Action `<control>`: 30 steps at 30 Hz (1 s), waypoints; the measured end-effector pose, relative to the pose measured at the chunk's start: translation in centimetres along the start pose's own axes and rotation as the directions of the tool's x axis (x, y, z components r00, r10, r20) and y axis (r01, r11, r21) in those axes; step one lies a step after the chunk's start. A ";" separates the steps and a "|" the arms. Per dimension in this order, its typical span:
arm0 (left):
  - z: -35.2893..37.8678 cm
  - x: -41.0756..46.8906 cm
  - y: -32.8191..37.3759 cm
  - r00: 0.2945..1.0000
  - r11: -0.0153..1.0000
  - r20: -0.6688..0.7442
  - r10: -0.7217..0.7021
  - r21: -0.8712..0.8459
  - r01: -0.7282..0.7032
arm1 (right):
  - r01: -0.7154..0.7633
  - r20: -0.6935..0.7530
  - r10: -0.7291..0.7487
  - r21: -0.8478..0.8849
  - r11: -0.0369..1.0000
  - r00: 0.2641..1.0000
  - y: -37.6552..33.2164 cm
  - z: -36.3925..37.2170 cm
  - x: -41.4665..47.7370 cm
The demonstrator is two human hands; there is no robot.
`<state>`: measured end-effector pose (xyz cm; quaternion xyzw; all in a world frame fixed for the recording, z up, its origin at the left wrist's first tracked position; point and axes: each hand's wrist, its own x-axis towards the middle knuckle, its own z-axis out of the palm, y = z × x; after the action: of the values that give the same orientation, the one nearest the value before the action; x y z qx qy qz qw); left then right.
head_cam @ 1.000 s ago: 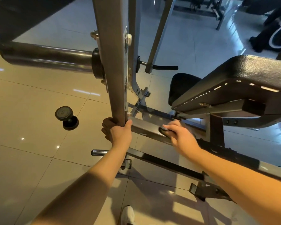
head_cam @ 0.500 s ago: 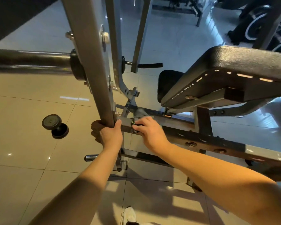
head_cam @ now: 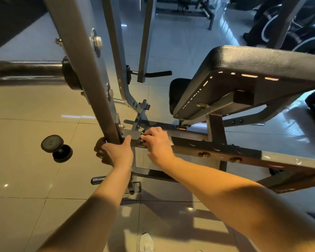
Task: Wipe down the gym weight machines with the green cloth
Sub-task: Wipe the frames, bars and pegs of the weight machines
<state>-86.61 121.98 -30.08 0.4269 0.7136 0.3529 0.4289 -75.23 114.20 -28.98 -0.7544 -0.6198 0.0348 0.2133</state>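
The left hand [head_cam: 115, 153] wraps fingers and thumb round the foot of the grey steel upright post [head_cam: 91, 84]. The right hand [head_cam: 158, 142] curls its fingers onto the grey horizontal frame bar [head_cam: 216, 148], clamping the green cloth [head_cam: 143, 133] beneath them. Only a dark, crumpled sliver shows at the fingertips, seemingly greenish.

A dark dumbbell [head_cam: 56, 148] is seen lying on the glossy beige tiled floor [head_cam: 25, 110] at the left of the frame. A white shoe [head_cam: 146, 242] is partly shown at the bottom edge. Dark equipment with a white-rimmed wheel [head_cam: 267, 31] is seen upper right.
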 end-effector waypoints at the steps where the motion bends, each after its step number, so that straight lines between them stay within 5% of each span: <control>1: 0.0 -1.0 0.3 0.999 1.000 -0.035 0.005 0.014 -0.004 | 0.022 0.015 -0.021 -0.039 0.999 1.000 0.3 -0.5 -0.3; 3: 0.2 -3.0 0.4 0.996 0.999 -0.082 0.023 -0.030 -0.025 | 0.061 0.024 -0.059 -0.082 0.995 0.998 2.3 -1.9 -2.0; 7: 1.4 -7.9 0.0 0.976 0.975 0.030 0.217 -0.056 -0.216 | -0.137 0.111 0.152 -0.129 0.982 0.982 7.8 -5.8 -6.7; 10: 2.9 -8.8 0.4 0.822 0.812 0.191 0.536 0.152 -0.564 | -0.267 0.100 0.288 -0.177 0.947 0.952 11.2 -8.7 -9.9; 12: 3.8 -8.1 0.8 0.740 0.688 0.318 0.592 0.280 -0.670 | -0.350 0.082 0.366 -0.166 0.922 0.927 12.1 -9.7 -11.0; 16: 4.1 -7.3 0.6 0.698 0.597 0.416 0.583 0.363 -0.715 | -0.489 -0.006 0.489 -0.014 0.872 0.872 9.5 -8.3 -8.9; 21: 3.9 -7.1 0.3 0.685 0.560 0.421 0.595 0.394 -0.729 | -0.478 0.127 0.466 0.089 0.874 0.876 5.2 -5.0 -2.8; 25: 3.5 -6.6 0.5 0.682 0.577 0.421 0.598 0.365 -0.731 | -0.447 0.169 0.437 0.023 0.894 0.883 8.7 -7.4 -5.8; 30: 3.4 -6.1 0.8 0.695 0.598 0.424 0.581 0.357 -0.718 | -0.589 0.017 0.589 -0.010 0.808 0.808 12.2 -8.4 -8.6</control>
<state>-81.66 117.13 -28.80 0.7965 0.5078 0.2295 0.2347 -63.34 101.96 -27.60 -0.9093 -0.3578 0.1053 0.1845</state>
